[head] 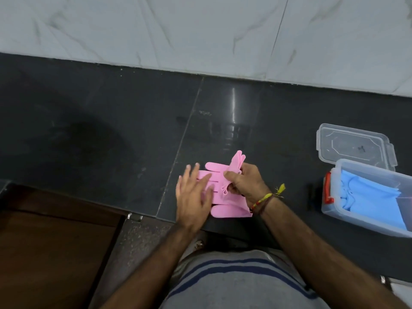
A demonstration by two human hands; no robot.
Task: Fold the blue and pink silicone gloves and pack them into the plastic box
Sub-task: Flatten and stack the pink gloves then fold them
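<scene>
Half of the job looks done in my head view: the blue gloves [370,197] already lie inside the plastic box [365,221] at the right of the dark counter [89,130], and its lid [354,146] lies apart just behind it. My left hand [192,199] presses flat with spread fingers on the pink gloves [225,197] near the counter's front edge, while my right hand [245,181] is closed around a bunch of their fingers, turning them over. I judge that this fold, the packing of the pink gloves and perhaps the closing of the lid remain.
</scene>
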